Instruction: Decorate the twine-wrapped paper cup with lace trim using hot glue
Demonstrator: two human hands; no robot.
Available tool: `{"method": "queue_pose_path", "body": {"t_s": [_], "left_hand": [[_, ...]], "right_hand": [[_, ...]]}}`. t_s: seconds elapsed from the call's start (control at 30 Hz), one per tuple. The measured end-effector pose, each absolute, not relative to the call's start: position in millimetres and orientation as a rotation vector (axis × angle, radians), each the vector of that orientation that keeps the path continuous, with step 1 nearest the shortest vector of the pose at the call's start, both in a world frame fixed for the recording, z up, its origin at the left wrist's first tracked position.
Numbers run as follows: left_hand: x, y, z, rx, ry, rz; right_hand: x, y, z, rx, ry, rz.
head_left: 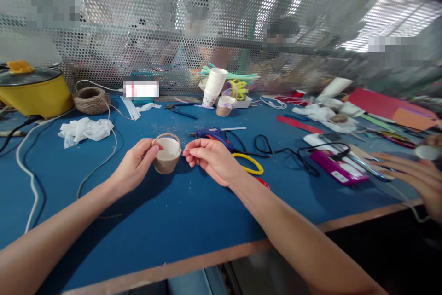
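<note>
A small paper cup wrapped in brown twine point(167, 157), with a twine handle arched over its rim, is tilted toward me above the blue table point(165, 221). My left hand point(136, 164) grips the cup by its left side, thumb on the rim. My right hand point(210, 159) is closed in a pinch just right of the cup's rim, apparently on the twine end there. A blue glue gun point(214, 135) lies just behind my right hand, beside yellow-handled scissors point(249, 164).
A twine ball point(91, 100), white cloth point(84, 129) and yellow pot point(34, 88) sit at left. Stacked paper cups point(214, 85) and another wrapped cup point(224, 106) stand behind. A pink device with black cables point(336, 168) lies right; another person's hand point(414, 175) reaches in there.
</note>
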State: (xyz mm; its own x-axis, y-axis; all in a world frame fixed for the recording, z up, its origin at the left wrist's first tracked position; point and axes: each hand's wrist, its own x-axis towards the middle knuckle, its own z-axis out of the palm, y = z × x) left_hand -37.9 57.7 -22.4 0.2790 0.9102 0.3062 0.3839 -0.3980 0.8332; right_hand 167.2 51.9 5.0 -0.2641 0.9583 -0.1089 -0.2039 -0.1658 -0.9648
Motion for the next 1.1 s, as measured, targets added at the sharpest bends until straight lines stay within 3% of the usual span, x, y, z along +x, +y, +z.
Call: {"method": "queue_pose_path", "body": {"t_s": [0.73, 1.1], "left_hand": [[-37.6, 56.7, -20.5, 1.948, 1.193, 1.074], [-35.5, 56.6, -23.2, 1.764, 1.033, 1.138]], "right_hand": [[169.3, 51.2, 2.5, -1.047, -1.258, 1.547], [161.4, 50.3, -7.6, -1.126, -1.972, 0.862]]}}
